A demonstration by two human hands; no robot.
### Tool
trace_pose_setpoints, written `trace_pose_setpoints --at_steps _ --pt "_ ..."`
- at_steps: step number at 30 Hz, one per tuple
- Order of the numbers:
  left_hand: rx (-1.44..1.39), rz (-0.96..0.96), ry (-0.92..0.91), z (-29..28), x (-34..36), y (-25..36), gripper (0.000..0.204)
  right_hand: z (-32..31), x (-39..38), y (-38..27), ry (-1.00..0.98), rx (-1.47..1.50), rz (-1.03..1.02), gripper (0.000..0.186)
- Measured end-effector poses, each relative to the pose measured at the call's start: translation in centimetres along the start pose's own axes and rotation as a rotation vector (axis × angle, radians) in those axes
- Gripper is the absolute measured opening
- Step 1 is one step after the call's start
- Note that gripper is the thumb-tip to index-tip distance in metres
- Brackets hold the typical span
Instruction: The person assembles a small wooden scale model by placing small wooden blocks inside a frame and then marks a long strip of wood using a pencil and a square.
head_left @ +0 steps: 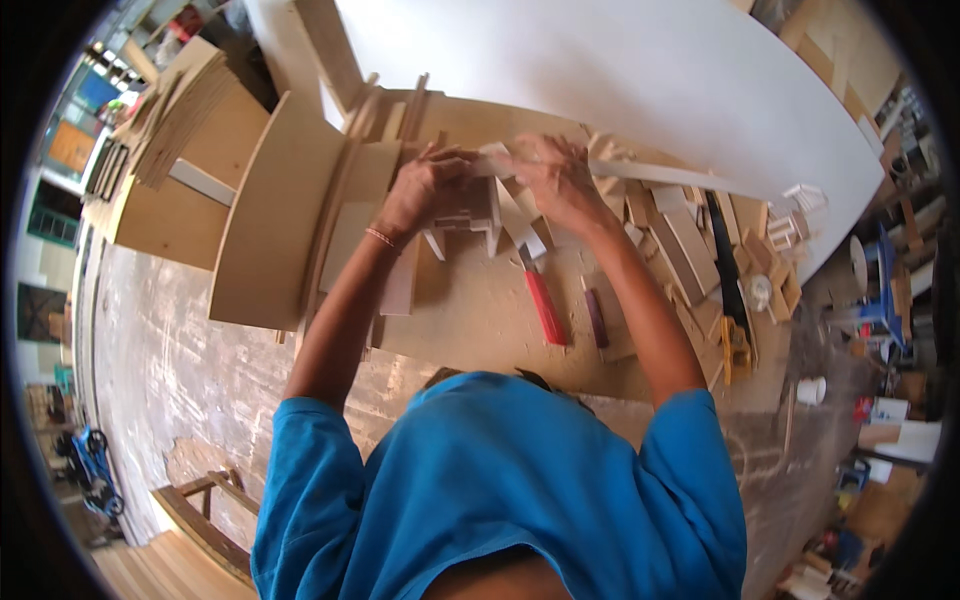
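Note:
My left hand and my right hand are closed on a long pale strip at the back of the workbench; it extends to the right past my right hand. Just beneath my hands stands a small stepped wooden assembly, with angled offcuts beside it. In front lie a red-handled tool with a metal blade and a purple-handled tool. My fingertips are partly hidden, so their exact contact with the pieces is hard to tell.
Plywood panels stand at the left, a large white board behind. To the right lie wood offcuts, a black saw with yellow handle and a small wooden model. A wooden frame is on the floor at lower left.

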State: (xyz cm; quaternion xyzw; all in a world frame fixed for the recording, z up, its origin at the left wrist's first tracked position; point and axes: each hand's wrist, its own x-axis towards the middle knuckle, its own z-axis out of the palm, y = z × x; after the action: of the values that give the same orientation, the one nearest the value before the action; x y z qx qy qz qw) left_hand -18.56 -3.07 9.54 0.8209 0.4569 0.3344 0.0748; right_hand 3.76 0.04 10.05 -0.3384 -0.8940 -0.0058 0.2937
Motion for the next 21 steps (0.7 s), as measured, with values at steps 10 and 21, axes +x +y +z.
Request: trace_pose_setpoints --at_steps 10,21 --pt "-0.044 -0.003 0.053 0.3 0.0 0.7 0.015 3.1 -13.2 -2.0 0.205 -0.054 0.618 0.014" --pt "0.052 -0.090 0.009 0.6 0.4 1.7 0.014 0.3 -24.6 0.4 0.048 -0.405 1.259 0.026"
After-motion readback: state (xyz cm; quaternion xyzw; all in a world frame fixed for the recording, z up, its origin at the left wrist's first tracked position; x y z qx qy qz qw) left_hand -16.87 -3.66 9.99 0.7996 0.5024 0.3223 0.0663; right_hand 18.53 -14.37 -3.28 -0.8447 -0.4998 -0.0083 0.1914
